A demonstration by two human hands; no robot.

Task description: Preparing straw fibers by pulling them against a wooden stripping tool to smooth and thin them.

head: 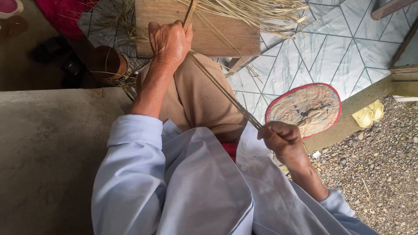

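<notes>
1. A long thin cane strip (224,92) runs on a slant from the top middle of the frame down to the lower right of centre, stretched between the two hands and crossing over the person's knee.
2. The left hand (169,42), at the top middle, sits on the upper end of the strip; the right hand (282,140), right of centre, has the lower end. The strip's middle stretch lies bare between them.
3. The strip is narrow, flat and straw-coloured, and seems to be two or three slivers lying side by side; whether it is split along its length I cannot tell.
4. The left grip is clenched, fingers curled over the strip and pressing it against a worn wooden table (226,37) with a plain plank top.
5. The right grip is clenched too, the fingers and thumb pinching the strip's end.
6. A loose bundle of dry cane (261,15), pale and fibrous, lies across the table at the top of the frame.
7. A round woven fan (307,109) with a red rim lies on the patterned floor mat (348,48), right of centre.
8. A pair of yellow sandals (369,114) rests at the mat's edge beside grey gravel (379,174).
9. The sleeves are light blue cloth, and the trouser leg is ribbed tan.
</notes>
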